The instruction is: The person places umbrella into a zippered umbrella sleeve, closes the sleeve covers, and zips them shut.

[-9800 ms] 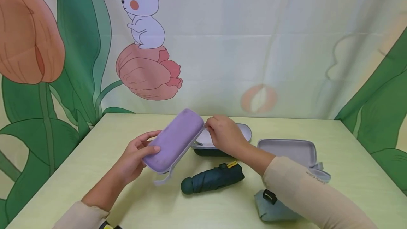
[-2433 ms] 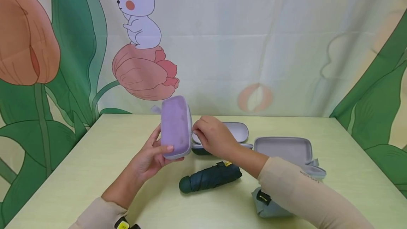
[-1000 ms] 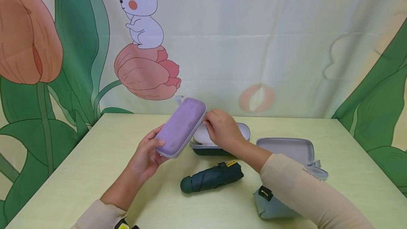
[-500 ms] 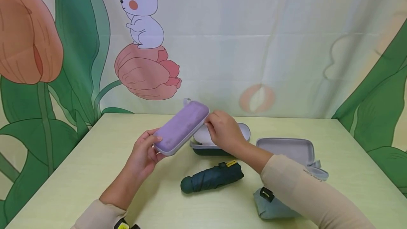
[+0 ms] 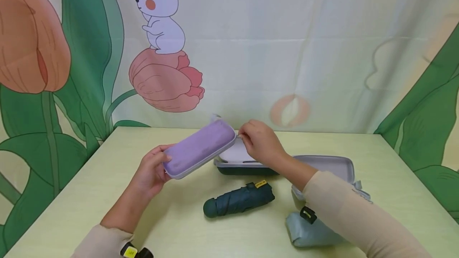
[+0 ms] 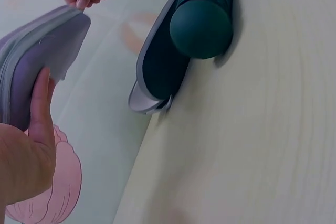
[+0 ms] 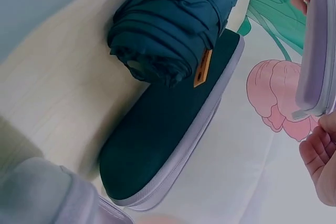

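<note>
A purple zip case (image 5: 201, 148) with a pale grey zipper edge is held aloft and tilted, zipped along the side facing me. My left hand (image 5: 150, 168) grips its lower left end, thumb on top. At its right corner my right hand (image 5: 261, 140) pinches the zipper pull (image 5: 238, 135), mostly hidden by the fingertips. A small wrist strap (image 5: 215, 117) sticks out at the case's far end. In the right wrist view, the purple case (image 7: 314, 51) hangs between both hands.
Behind stands a dark green case (image 5: 247, 169), its pale lid raised. A folded dark green umbrella (image 5: 238, 201) lies in front of it. To the right are an open grey case (image 5: 324, 165) and a blue-grey bundle (image 5: 312, 230), partly behind my right sleeve.
Over the last second the case has swung flatter and slightly down left; my right hand has shifted right with the pull. Since the earliest frame, the strap end has turned from near to far.
</note>
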The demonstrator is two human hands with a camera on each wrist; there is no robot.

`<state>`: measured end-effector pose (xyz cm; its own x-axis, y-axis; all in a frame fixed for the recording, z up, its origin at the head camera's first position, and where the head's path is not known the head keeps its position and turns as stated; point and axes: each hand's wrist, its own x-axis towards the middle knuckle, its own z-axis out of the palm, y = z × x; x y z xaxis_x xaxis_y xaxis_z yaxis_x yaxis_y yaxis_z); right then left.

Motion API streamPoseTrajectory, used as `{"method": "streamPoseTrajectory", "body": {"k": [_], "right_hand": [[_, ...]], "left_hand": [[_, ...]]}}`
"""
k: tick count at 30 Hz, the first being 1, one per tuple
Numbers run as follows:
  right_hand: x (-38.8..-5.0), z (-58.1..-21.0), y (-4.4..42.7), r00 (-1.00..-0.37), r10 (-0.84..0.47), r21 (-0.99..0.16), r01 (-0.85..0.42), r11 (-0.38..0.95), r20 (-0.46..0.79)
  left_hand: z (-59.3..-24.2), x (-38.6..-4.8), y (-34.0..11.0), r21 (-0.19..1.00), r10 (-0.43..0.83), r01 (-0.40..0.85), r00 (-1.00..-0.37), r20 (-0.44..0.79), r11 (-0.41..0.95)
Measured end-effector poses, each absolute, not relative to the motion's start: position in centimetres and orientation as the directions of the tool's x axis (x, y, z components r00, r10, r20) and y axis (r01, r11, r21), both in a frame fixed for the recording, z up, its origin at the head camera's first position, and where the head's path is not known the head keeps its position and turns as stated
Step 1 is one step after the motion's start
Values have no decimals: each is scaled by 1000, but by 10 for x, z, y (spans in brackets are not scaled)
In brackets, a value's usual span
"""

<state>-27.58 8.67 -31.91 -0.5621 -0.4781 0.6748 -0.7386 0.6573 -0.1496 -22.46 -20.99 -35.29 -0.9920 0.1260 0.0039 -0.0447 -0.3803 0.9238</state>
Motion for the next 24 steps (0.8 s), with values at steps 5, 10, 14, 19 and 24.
{"method": "streamPoseTrajectory", "body": {"k": [5,10,14,19,24], "right_hand": [[-276,-318,88,-557,-493,-160,-755,636,669],[-276,-317,89,-548,-515,-168,-775,609,659],[-276,-318,89,-522,-532,-167,-800,576,667],[-275,-317,86,-462,-559,-144,-842,519,689],[-276,-316,85,-420,-581,-115,-866,488,697]], "left_hand": [[-355,-231,-223,946,259,-35,-965,52,-321],[-356,-237,-236,959,376,49,-913,157,-281],[-357,-241,-245,955,446,114,-865,231,-274],[-357,-247,-256,954,537,144,-800,269,-263],[-354,-253,-260,959,623,136,-736,265,-247]]}}
